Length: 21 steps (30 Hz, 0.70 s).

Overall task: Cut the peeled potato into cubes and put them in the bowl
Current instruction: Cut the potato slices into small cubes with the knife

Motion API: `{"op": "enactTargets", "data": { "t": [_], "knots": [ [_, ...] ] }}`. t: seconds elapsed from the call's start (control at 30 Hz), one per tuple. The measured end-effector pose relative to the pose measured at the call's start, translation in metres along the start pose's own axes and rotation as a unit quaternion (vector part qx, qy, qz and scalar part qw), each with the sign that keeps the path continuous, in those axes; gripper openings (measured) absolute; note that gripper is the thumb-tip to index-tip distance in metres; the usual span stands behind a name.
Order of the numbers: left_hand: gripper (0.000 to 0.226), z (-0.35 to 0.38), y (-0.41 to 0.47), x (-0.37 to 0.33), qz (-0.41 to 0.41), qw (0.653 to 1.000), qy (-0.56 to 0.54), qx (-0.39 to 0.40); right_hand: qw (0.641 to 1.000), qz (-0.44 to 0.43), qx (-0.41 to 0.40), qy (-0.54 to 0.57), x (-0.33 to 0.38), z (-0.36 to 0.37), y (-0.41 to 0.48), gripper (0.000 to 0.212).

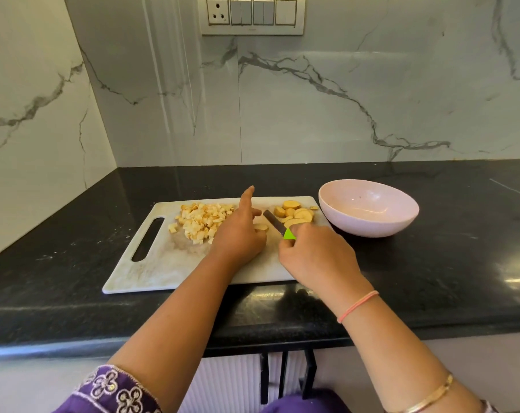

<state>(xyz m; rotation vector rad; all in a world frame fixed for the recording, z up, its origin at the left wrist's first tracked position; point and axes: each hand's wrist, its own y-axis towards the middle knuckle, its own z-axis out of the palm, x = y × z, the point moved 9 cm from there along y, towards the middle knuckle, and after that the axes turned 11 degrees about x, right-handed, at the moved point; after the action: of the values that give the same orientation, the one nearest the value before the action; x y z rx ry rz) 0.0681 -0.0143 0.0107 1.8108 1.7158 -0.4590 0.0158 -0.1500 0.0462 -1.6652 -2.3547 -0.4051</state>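
Left hand (238,236) and right hand (317,254) side by side.
Left curls on a pale potato slice (261,226), index raised; right grips a green-handled steel knife (278,225).

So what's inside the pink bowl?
Nothing yet: the pink bowl shows only its bare inside. The near inner wall hides behind the rim. The potato cubes lie on the cutting board.

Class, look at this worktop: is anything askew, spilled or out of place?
Nothing is spilled. The white plastic cutting board lies skewed to the edge of the black stone counter, and the pale pink bowl is empty while the potato cubes sit piled on the board.
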Motion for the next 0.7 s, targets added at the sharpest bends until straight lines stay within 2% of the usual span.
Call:
{"op": "enactTargets", "data": {
  "t": [0.17, 0.4, 0.7],
  "knots": [
    [0.074, -0.01, -0.002, 0.005, -0.031, 0.997, 0.062, -0.033, 1.0, -0.005, 0.004, 0.004, 0.007, 0.007, 0.005, 0.021],
    [0.011, -0.005, -0.003, 0.011, -0.07, 0.99, 0.122, -0.025, 0.998, 0.001, 0.036, -0.047, 0.018, 0.017, 0.006, 0.024],
    [0.018, -0.007, 0.001, 0.016, -0.085, 0.989, 0.115, -0.024, 0.993, -0.045, 0.049, -0.1, 0.037, 0.007, -0.018, 0.014]
  ]
}}
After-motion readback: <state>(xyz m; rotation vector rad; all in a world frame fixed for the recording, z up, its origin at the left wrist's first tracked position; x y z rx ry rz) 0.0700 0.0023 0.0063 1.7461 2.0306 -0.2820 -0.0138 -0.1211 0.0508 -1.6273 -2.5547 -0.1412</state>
